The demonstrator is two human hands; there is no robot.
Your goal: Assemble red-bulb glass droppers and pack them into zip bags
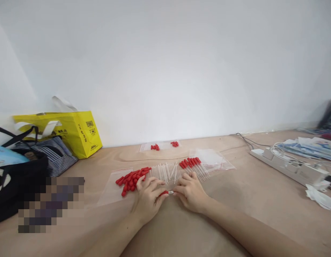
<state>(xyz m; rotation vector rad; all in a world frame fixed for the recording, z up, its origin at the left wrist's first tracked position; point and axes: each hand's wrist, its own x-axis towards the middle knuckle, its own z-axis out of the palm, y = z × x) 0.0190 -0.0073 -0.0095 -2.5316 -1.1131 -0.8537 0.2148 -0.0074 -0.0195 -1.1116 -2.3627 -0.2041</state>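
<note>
Between the thumb and fingers of my left hand is a red rubber dropper bulb. My right hand pinches a clear glass dropper tube, whose end meets the bulb's mouth; how far it sits inside I cannot tell. Left of my hands, a pile of red bulbs lies on a clear plastic bag. Beyond my fingers lies a row of bare glass tubes. To its right rest several droppers with red bulbs on them.
Near the wall lies a bag with small red bulbs. Another clear bag is at the back right. At left stand a yellow bag and a black bag. A white power strip with cables and crumpled tissue lie right.
</note>
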